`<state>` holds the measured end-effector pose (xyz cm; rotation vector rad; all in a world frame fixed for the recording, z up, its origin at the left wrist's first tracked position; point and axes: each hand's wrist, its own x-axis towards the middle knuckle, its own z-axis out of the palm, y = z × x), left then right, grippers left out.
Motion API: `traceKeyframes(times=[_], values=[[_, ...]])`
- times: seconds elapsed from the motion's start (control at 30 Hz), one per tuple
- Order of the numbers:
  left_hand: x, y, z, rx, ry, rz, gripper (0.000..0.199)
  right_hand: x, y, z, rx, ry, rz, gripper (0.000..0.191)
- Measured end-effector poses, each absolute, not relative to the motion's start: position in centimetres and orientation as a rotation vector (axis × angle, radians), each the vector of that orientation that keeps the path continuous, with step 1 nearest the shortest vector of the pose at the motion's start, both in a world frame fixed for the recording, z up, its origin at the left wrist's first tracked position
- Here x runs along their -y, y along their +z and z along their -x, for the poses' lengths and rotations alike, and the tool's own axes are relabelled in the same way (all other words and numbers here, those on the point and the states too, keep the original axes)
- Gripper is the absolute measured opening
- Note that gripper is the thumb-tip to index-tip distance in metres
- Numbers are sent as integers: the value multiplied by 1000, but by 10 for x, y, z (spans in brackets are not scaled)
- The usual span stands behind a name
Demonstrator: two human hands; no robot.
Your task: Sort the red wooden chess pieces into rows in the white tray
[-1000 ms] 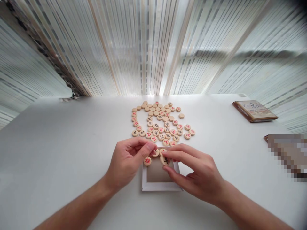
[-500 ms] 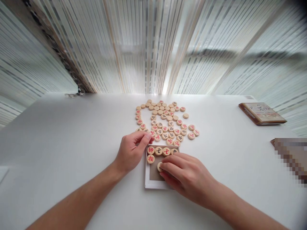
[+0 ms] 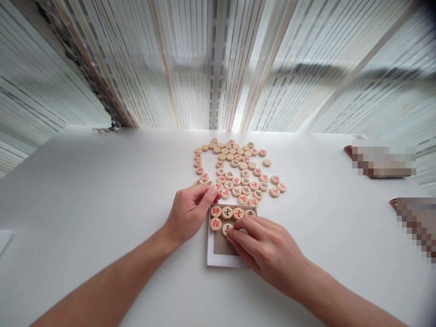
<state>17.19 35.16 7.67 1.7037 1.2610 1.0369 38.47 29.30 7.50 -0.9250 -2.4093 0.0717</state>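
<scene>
My right hand (image 3: 269,245) pinches a round wooden Chinese chess piece (image 3: 226,229) with a black character, held inside a shallow white-rimmed box (image 3: 226,260). Along the box's far side runs a row of pieces, among them a red-marked one (image 3: 215,211) in the corner and a black-marked one (image 3: 227,212). Another red-marked piece (image 3: 215,224) lies just below the corner one, left of the pinched piece. My left hand (image 3: 187,215) is closed at the box's far left corner, thumb against the curled fingers. Whatever those fingers may hold is hidden.
Many loose chess pieces (image 3: 236,180) spread over the white table (image 3: 136,190) beyond the box, some face down. Two partly pixelated box-like objects, one farther back (image 3: 361,165) and one nearer (image 3: 407,222), lie at the right. A striped string curtain (image 3: 190,81) hangs behind the table.
My right hand has moved the pinched piece slightly away from me, up beside the red-marked piece in the second row. My left hand stays at the box corner. The view has shifted slightly.
</scene>
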Motion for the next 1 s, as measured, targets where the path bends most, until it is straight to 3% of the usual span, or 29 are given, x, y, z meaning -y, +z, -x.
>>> traceKeyframes(times=[1.0], values=[[-353,75,-173,-1270,1023,-1717,38,-296,73,-379,2382,34,990,30]])
